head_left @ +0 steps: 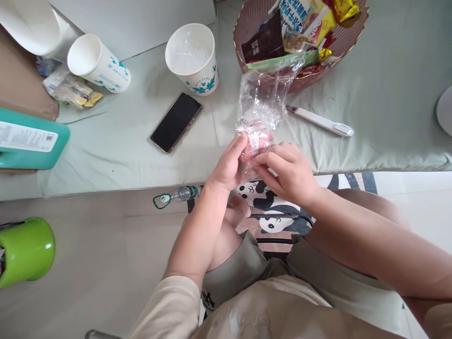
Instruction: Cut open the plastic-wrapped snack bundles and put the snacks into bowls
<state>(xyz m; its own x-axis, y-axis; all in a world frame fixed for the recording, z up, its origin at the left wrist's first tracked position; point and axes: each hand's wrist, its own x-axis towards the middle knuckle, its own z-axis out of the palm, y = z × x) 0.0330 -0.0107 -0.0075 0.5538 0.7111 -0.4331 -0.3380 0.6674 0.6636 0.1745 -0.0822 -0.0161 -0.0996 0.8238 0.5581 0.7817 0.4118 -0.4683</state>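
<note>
A clear plastic bag (pixel 259 106) with reddish-pink contents (pixel 256 141) and a small white label hangs over the near edge of the covered surface. My left hand (pixel 229 164) is closed around its lower left side, thumb on top. On the opposite side, the curled fingers of my right hand (pixel 287 170) pinch the bag low down; their tips are partly hidden. The bag's loose upper end reaches up to a brown ribbed basket (pixel 243 28) of wrapped snacks. To the right of the bag lies a white utility knife (pixel 321 121).
Left of the bag are a black phone (pixel 176 122) and a paper cup (pixel 205 80). Another paper cup (pixel 116 77), crumpled wrappers (pixel 70 87) and a green jug (pixel 58 146) stand farther left. On the floor are a green bin (pixel 35 252) and a plastic bottle (pixel 187 193).
</note>
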